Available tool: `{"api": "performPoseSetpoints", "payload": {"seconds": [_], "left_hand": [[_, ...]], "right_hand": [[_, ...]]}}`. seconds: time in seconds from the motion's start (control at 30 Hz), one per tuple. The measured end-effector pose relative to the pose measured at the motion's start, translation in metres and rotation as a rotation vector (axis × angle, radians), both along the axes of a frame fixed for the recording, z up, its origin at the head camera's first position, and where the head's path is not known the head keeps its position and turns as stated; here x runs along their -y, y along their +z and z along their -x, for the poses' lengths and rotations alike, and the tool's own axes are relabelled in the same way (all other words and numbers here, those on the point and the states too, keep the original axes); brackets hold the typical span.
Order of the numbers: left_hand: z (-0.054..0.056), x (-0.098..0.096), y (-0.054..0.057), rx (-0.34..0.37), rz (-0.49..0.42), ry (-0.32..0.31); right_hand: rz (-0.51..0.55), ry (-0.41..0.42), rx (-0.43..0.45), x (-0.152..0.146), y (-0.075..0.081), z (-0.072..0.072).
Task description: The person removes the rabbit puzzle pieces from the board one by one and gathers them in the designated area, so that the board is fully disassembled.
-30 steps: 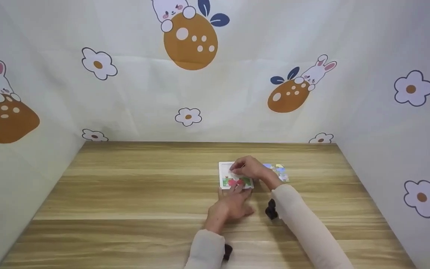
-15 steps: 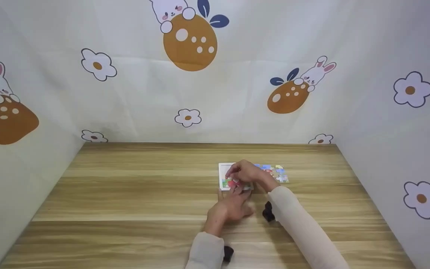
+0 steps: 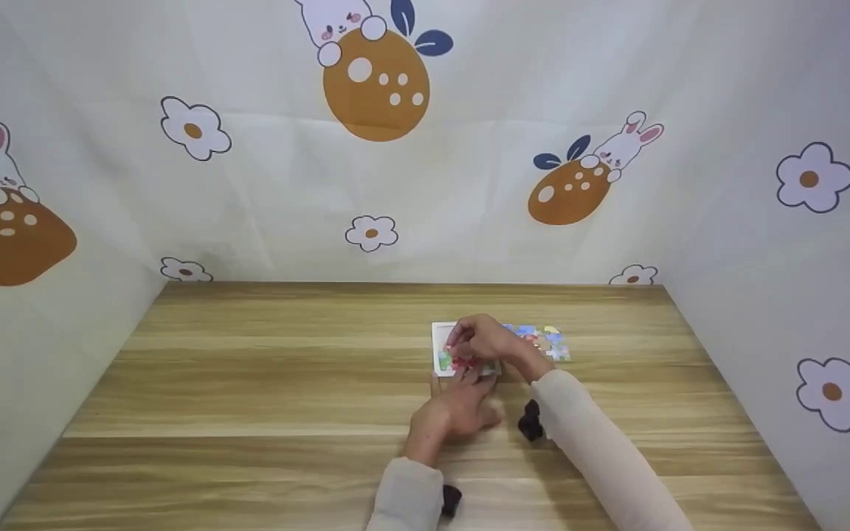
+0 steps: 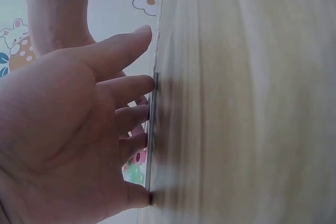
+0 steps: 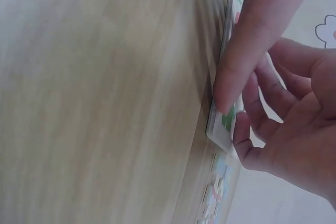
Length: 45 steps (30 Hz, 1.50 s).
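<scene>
A small white-framed jigsaw puzzle tray point(image 3: 437, 341) lies on the wooden table, with green and red pieces fitted along its near side. My left hand point(image 3: 457, 409) rests at the near edge, fingers extended onto the frame; in the left wrist view the fingertips point(image 4: 139, 83) meet the thin tray edge. Over the tray, my right hand point(image 3: 485, 338) has thumb and fingers brought together low on the picture, pinching a puzzle piece that the fingers mostly hide. The right wrist view shows its curled fingers point(image 5: 257, 148) close beside the tray corner point(image 5: 219, 136).
Joined and loose puzzle pieces point(image 3: 554, 345) in blue, yellow and red lie just right of the tray, partly behind the right wrist. A fabric backdrop point(image 3: 263, 184) with rabbits and flowers rises behind the table and along both sides.
My right hand has moved slightly left and down over the tray, lowering the puzzle piece to the fitted pieces. More of the pieces at right now shows. The left hand stays nearly still.
</scene>
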<state>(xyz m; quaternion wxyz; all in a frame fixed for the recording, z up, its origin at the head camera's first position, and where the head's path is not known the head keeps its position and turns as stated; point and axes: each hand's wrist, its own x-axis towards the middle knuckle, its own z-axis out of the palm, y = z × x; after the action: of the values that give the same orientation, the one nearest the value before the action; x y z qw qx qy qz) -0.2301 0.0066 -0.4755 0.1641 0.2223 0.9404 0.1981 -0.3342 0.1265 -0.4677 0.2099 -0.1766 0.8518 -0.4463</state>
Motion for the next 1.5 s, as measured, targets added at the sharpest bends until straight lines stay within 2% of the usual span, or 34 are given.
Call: {"api": "performPoseSetpoints", "payload": {"seconds": [0.1, 0.3, 0.57, 0.77, 0.97, 1.13, 1.5], "left_hand": [[0.001, 0.0, 0.0, 0.004, -0.004, -0.004], [0.002, 0.001, 0.0, 0.005, -0.007, 0.006], [0.002, 0.002, -0.001, 0.031, -0.021, 0.032], [0.003, 0.002, 0.0, 0.034, -0.031, 0.037], [0.003, 0.002, 0.002, 0.049, -0.035, 0.047], [0.003, 0.002, 0.002, 0.049, -0.034, 0.045], [0.001, -0.003, -0.002, 0.006, -0.026, 0.059]], "right_hand": [[0.026, -0.024, -0.007, -0.001, 0.003, -0.001], [0.017, -0.089, -0.089, -0.012, 0.012, -0.001], [0.055, -0.139, -0.101, -0.047, 0.016, -0.005], [0.03, -0.163, -0.13, -0.073, 0.014, -0.01], [0.013, -0.144, -0.142, -0.088, 0.009, -0.014], [-0.051, -0.134, -0.134, -0.093, 0.002, -0.017], [-0.142, -0.057, -0.243, -0.093, -0.01, -0.021]]}}
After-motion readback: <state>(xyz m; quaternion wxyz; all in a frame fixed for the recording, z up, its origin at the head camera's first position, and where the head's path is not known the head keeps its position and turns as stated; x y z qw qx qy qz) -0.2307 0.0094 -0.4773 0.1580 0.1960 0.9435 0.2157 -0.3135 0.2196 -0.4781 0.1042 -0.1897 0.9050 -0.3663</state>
